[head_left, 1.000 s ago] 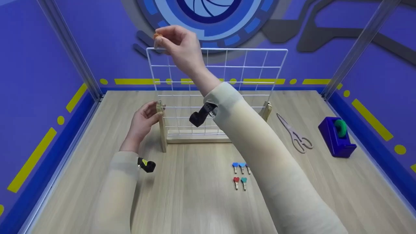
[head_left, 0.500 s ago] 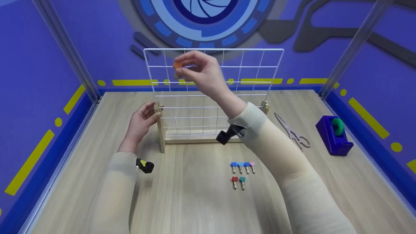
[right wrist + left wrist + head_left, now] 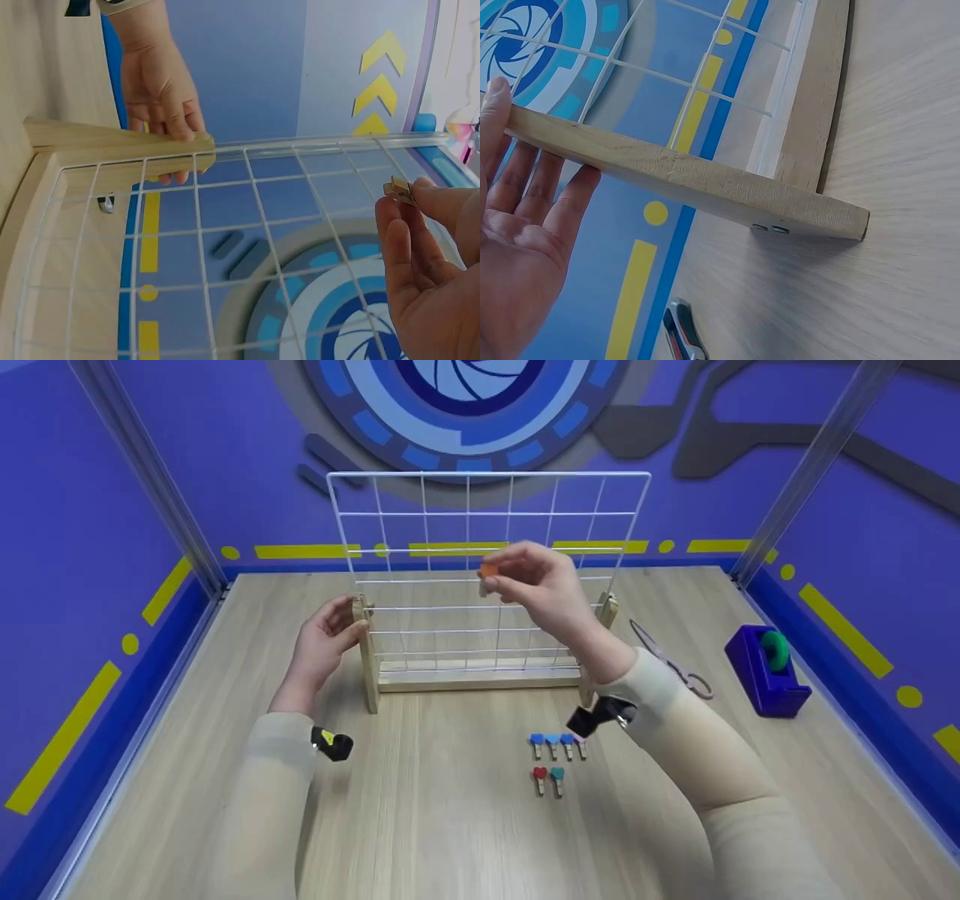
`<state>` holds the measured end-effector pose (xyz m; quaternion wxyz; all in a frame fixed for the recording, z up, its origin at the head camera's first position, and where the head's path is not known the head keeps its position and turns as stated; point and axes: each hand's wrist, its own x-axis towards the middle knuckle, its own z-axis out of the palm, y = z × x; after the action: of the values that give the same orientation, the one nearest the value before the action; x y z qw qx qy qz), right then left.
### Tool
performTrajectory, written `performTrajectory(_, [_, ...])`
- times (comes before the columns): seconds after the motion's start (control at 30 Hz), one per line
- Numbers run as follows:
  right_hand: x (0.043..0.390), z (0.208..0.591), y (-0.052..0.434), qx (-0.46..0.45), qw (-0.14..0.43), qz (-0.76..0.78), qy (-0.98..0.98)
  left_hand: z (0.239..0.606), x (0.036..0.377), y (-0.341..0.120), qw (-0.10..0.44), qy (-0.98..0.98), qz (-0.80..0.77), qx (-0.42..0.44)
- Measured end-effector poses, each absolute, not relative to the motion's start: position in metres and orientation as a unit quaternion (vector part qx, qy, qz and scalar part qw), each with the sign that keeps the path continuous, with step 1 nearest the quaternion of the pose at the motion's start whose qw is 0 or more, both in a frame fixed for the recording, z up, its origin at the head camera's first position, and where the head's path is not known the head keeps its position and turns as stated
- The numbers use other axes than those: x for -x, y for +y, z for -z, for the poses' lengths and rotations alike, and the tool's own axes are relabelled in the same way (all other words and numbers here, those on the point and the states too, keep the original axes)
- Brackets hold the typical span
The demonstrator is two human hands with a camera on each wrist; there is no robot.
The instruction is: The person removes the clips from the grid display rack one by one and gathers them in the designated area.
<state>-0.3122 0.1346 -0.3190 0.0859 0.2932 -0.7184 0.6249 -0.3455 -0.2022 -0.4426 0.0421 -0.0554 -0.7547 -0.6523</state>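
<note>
A: Nearest the camera, on the pale wood-grain tabletop [image 3: 450, 825], six small wooden clothespins with coloured heart tops [image 3: 553, 757] lie in two rows, four over two. Untouched across all three frames.

B: Hands?

A: Right hand [image 3: 541, 585] pinches a small wooden clothespin with an orange top [image 3: 489, 571] between thumb and fingertips. Wrist view shows the peg's wooden end [image 3: 398, 188] poking out of the pinch, clear of the wires.

B: Change?

A: Big one. A second ago that hand was up at the top left corner of the white wire grid panel on its wooden stand [image 3: 487, 577]. Half a second ago, upper middle. Now it's down at mid-height, right of centre, in front of the grid. Peg went with it, not clipped to anything.

B: Meaning?

A: My read: the peg has come off the top wire and is heading down toward the pile. Could equally be a reposition, can't settle it.

B: Left hand?

A: Left hand [image 3: 324, 637] hasn't moved. Fingers fairly straight, laid against the stand's left wooden upright [image 3: 682, 180], bracing it, not wrapped round.

B: Farther back?

A: Right of the stand, metal scissors [image 3: 671, 658], then a dark blue tape dispenser with a green roll [image 3: 766, 667]. Same spots throughout.
</note>
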Motion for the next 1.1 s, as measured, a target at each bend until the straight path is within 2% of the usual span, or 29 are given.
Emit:
performTrajectory(0.53, [0.284, 0.384, 0.207, -0.216, 0.060, -0.611, -0.760, 0.442, 0.344, -0.202, 0.049, -0.752, 0.654, 0.066])
performTrajectory(1.1, [0.231, 0.465, 0.250, -0.089, -0.096, -0.580, -0.804, 0.443, 0.344, -0.202, 0.047, -0.747, 0.660, 0.065])
